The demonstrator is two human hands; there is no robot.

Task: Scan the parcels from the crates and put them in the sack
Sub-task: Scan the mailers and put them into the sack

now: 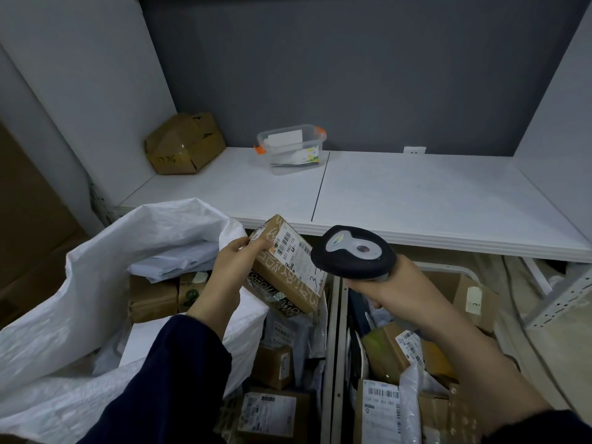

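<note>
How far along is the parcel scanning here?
Done: a few boxes already lie in the white sack. In hand: the left hand holds a brown parcel, label up, while the right hand points the scanner at it. Left: both crates hold many packages.

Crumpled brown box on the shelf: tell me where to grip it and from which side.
Probably low on its two front-facing sides, coming from the front right: the crumpled brown box sits in the back-left corner of the shelf, and its top is buckled.
</note>
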